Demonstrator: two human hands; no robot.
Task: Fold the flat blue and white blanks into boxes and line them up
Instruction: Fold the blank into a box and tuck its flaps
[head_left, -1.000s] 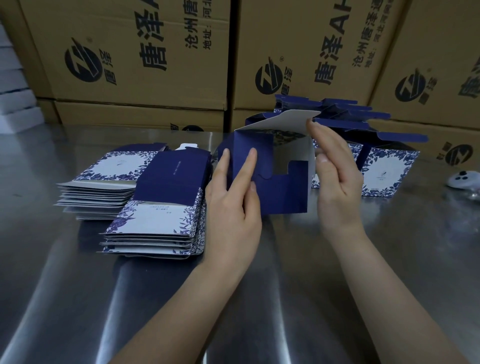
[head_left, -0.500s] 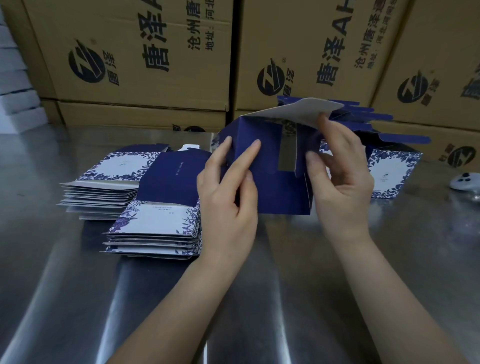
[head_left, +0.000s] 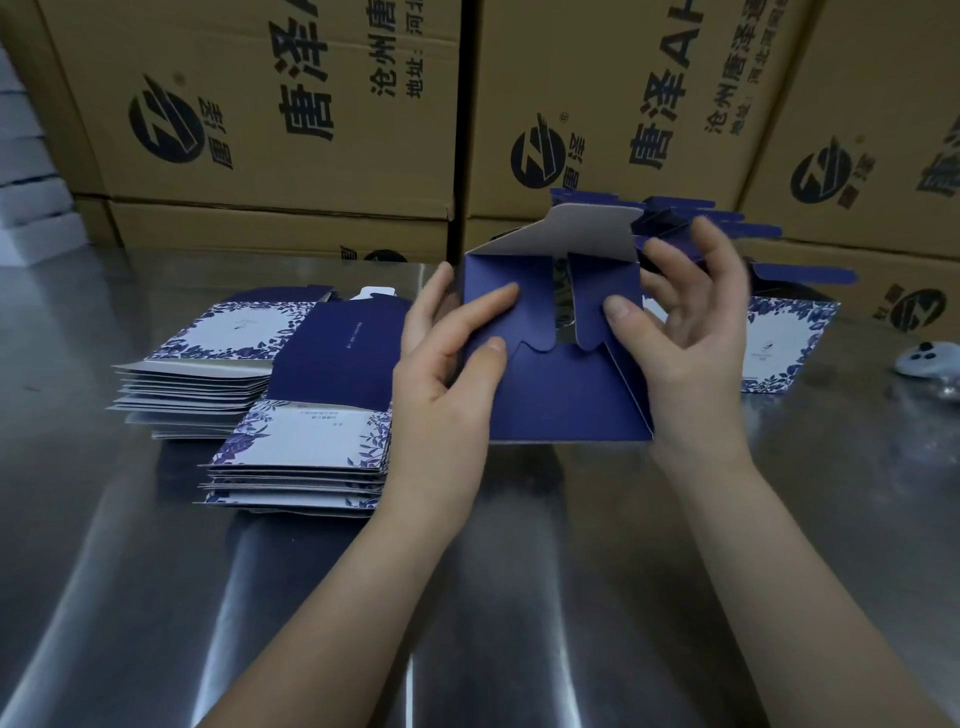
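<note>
A half-formed dark blue box (head_left: 561, 395) is held between both hands above the steel table (head_left: 519, 571), its end facing me. My left hand (head_left: 447, 374) grips its left side, thumb and a finger pressing the left side flap inward. My right hand (head_left: 685, 353) holds the right side, thumb on the right flap. A white-backed flap (head_left: 582, 231) stands up at the top. Two stacks of flat blue and white blanks lie to the left, the near stack (head_left: 301, 457) and the far stack (head_left: 208, 374). Folded boxes (head_left: 779, 343) with open lids stand behind my right hand.
Large brown printed cartons (head_left: 291, 124) wall off the back of the table. A small white device (head_left: 930, 358) lies at the right edge. White foam pieces (head_left: 26, 197) sit at the far left.
Both side flaps of the box end have been pushed inward, the right one by my right thumb. The box has tipped slightly toward me and the top flap stands higher.
</note>
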